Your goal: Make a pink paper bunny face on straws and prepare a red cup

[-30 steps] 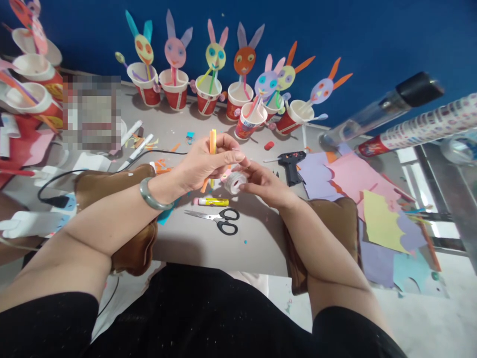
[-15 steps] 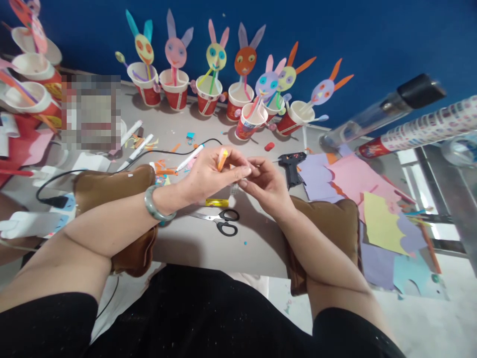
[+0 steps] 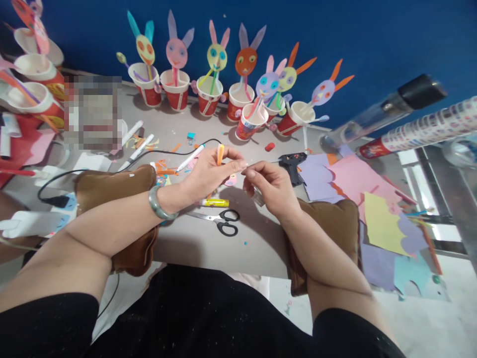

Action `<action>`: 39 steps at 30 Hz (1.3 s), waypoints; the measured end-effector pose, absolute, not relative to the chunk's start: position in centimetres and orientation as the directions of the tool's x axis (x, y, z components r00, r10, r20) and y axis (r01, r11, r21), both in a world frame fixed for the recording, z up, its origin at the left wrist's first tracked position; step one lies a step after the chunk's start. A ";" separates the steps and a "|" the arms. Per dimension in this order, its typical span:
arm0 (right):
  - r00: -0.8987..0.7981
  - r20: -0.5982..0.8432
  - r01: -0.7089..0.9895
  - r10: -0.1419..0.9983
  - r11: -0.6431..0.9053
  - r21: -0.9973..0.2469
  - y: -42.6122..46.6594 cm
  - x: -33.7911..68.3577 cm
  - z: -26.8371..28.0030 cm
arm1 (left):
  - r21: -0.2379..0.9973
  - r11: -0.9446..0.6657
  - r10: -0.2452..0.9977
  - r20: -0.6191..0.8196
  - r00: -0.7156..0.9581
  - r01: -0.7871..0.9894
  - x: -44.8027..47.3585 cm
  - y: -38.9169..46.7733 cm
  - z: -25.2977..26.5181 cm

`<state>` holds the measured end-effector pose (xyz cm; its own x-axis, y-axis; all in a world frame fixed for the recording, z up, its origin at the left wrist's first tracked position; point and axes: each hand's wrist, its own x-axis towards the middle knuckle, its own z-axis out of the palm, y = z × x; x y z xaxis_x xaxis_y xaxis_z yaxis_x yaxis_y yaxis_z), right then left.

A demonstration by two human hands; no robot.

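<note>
My left hand [image 3: 210, 174] is closed around a slim orange and yellow stick, perhaps a marker [image 3: 221, 155], which pokes up between thumb and forefinger. Its thumb and fingertip also pinch together close to my right hand [image 3: 274, 186]. The right fingers are curled, and a small clear plastic piece [image 3: 258, 197] shows beneath them. Whether anything tiny sits between the fingertips, I cannot tell. Behind the hands lies a small pink paper cutout [image 3: 231, 180]. Below them are a yellow marker [image 3: 215, 203] and black-handled scissors [image 3: 226, 222].
Paper cups with rabbit-faced figures [image 3: 209, 97] line the back wall. A black glue gun [image 3: 293, 166] lies right of the hands, near coloured paper sheets [image 3: 383, 223]. Brown cushions [image 3: 115, 191] sit under both forearms. White markers [image 3: 191, 158], scraps and a cable lie left.
My right hand has drawn slightly down and right, away from the left fingertips. The pink cutout and clear piece now show more fully. The left hand's orange stick is more upright.
</note>
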<state>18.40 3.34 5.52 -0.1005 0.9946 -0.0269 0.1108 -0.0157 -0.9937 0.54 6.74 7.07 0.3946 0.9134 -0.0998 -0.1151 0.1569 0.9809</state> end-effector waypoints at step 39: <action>0.012 0.085 0.209 0.996 0.080 -0.975 3.1 19.3 6.1 | 0.991 0.131 0.696 -0.104 0.711 0.016 0.7 7.5 4.6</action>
